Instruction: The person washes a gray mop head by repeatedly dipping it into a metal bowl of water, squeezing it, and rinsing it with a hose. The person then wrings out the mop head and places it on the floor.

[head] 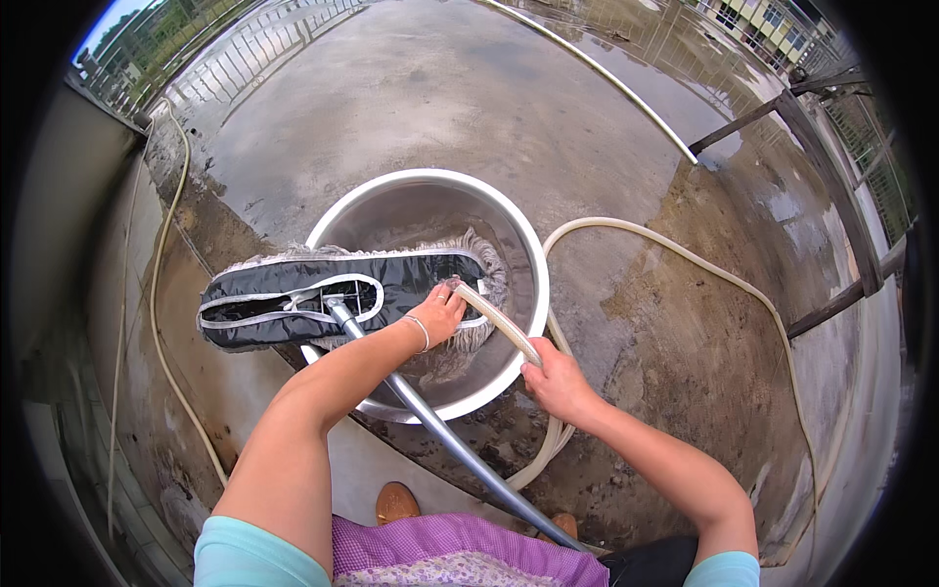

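A large metal basin point(539, 293) holding murky water stands on the wet ground before me. Across it lies a flat mop head point(418, 275) with a black cover and grey string fringe; its left end overhangs the rim. The mop's metal handle point(447, 433) slopes down to the right, passing under my left arm, to my waist. My right hand point(556, 376) is closed around a pale braided hose point(502, 321) over the basin's right rim. My left hand point(442, 315) rests on the mop head beside the hose's end, fingertips close to the outlet. Whether those fingers grip anything is unclear.
The hose loops on the ground right of the basin. More hose point(158, 271) runs along the left, beside a wall. A pale pipe or hose point(609, 77) lies ahead. At the right stands a wooden frame point(829, 183). My brown shoes point(397, 503) are just below the basin.
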`<state>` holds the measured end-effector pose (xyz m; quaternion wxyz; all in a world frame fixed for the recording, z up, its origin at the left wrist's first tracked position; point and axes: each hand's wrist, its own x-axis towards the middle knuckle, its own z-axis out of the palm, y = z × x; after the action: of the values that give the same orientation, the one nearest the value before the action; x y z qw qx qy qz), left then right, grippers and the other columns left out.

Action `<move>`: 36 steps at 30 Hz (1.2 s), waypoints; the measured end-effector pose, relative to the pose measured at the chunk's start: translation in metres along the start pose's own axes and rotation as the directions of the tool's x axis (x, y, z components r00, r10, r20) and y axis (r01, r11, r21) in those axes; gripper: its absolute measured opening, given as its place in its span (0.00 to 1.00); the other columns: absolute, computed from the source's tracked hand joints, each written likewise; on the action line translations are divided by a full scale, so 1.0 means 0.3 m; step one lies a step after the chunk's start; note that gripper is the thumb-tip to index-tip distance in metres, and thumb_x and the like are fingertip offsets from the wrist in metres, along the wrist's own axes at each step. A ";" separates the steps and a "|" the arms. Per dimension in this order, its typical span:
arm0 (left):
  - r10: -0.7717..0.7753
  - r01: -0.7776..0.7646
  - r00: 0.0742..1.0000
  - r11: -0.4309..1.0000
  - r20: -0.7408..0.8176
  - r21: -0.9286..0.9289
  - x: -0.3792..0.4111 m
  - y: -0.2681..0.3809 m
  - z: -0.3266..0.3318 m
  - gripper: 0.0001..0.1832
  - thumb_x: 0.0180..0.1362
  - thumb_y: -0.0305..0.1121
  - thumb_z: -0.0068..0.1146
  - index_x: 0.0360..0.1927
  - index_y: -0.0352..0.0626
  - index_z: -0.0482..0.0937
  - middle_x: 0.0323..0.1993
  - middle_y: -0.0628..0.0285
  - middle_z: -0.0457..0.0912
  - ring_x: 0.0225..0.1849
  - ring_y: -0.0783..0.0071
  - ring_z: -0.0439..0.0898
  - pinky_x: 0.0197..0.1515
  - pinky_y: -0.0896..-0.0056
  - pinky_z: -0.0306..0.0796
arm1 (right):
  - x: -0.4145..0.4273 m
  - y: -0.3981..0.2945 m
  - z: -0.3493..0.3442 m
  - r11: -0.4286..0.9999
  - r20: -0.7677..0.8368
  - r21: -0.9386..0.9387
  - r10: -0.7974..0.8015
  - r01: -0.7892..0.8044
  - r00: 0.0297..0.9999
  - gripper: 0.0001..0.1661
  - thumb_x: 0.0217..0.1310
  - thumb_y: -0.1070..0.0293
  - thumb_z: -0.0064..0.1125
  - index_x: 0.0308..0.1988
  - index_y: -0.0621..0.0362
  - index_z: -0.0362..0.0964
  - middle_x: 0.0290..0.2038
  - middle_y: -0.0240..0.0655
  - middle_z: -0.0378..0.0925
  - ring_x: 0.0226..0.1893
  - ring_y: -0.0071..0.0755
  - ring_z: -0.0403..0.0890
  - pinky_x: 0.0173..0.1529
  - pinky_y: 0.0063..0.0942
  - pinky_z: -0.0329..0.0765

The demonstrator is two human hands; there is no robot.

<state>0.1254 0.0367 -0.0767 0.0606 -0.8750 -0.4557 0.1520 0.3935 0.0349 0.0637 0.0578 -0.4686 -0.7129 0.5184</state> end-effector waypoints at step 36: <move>-0.457 -0.535 0.315 -0.809 0.832 -0.242 -0.440 -0.013 -0.065 0.33 0.48 0.55 0.64 0.50 0.44 0.69 0.50 0.48 0.69 0.51 0.54 0.69 0.53 0.49 0.65 | 0.204 -0.367 0.205 0.907 -0.064 -0.358 -0.261 0.222 0.963 0.17 0.60 0.67 0.48 0.48 0.61 0.61 0.31 0.53 0.77 0.34 0.61 0.77 0.40 0.50 0.72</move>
<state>0.0576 -0.0680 -0.0296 0.4957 -0.1659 0.5230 0.6732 0.2576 0.0349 0.0984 0.0774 -0.4074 -0.8415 0.3462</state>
